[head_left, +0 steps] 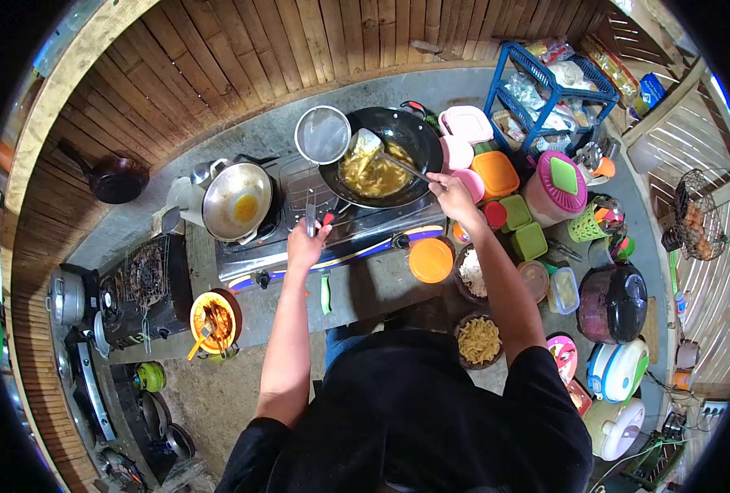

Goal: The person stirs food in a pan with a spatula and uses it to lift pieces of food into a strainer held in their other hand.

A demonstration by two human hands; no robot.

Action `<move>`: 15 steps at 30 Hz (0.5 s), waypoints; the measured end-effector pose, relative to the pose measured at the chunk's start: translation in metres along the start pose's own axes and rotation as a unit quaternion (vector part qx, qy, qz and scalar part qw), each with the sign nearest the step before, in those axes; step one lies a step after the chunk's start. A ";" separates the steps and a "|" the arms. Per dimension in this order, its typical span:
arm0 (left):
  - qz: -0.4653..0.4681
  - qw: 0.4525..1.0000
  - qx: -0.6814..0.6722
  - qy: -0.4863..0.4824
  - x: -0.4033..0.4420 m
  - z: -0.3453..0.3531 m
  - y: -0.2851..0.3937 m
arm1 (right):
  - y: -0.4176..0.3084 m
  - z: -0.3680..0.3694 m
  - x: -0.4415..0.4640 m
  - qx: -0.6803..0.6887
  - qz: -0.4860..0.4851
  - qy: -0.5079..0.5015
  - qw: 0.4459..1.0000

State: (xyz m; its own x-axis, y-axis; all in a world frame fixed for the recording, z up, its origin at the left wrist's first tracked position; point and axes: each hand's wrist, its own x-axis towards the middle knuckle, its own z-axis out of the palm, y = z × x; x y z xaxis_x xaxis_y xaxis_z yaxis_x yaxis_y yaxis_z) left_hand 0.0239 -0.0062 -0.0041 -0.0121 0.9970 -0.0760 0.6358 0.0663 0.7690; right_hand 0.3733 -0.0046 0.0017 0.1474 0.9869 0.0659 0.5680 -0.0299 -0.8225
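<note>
My left hand (306, 246) is closed round the handle of a round mesh strainer (323, 134), held level beside the left rim of a black wok (402, 125). My right hand (454, 197) grips the handle of a metal spatula (367, 143), which reaches into the wok. Yellowish pieces of food (373, 174) lie in the oil there, some against the spatula's blade. The wok rests on the right side of a gas stove (332, 261). On the left burner stands a metal pan (230, 185) with a little yellow liquid at its bottom.
An orange bowl of red sauce (238, 319) is at left, near a charcoal-dark grill rack (145, 275). Right of the stove crowd an orange lid (431, 260), green containers (529, 241), a pink tub (537, 201) and a bowl of pale pieces (478, 340). A green-handled knife (325, 294) lies in front.
</note>
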 end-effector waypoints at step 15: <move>-0.005 1.000 0.015 -0.006 0.001 -0.001 -0.001 | -0.020 -0.039 -0.031 -0.265 -0.086 0.041 0.960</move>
State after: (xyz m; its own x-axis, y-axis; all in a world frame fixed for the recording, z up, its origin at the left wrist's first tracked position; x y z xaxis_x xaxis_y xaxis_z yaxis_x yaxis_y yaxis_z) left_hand 0.0227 -0.0054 -0.0043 -0.0095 0.9959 -0.0900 0.6588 0.0740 0.7487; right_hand 0.3890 -0.0413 0.0383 0.0660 0.9694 0.2366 0.9182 0.0338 -0.3946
